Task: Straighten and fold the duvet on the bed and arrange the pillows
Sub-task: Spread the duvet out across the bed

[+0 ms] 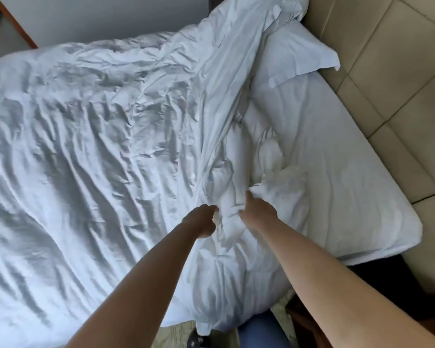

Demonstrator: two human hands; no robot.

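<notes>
Left hand [202, 222] and right hand [258, 210] outstretched, gripping duvet [98, 126] edge

- You've got a bed [377, 209] with a white fitted sheet, bare along its right side.
- A crumpled white duvet [98, 136] covers most of it, bunched along the near edge.
- A white pillow [296, 54] lies by the padded beige headboard [399, 71], partly under the duvet.

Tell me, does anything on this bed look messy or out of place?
Yes. The duvet is crumpled and bunched where both hands, left and right, grip it. The pillow lies askew, half under it, and the sheet is bare.
</notes>
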